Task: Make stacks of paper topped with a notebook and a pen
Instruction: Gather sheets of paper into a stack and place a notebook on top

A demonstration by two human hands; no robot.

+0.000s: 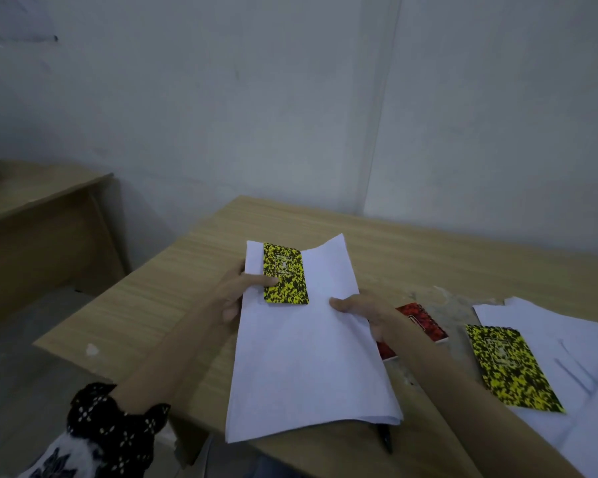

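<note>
Paper stack, held above the desk, is gripped by left hand, thumb pinning a yellow notebook; right hand pinches loose sheets, which could slide askew.

Left grip pinching paper stack and yellow notebook at centre, right grip holding a sheet, red notebook at 3 o'clock, second yellow notebook on loose papers at 4 o'clock, pen under stack at 6 o'clock, wooden counter

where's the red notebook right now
In the head view, the red spiral-bound notebook lies on the wooden table, right of centre, partly hidden behind the right hand, between the held white paper stack and the loose sheets.
</note>
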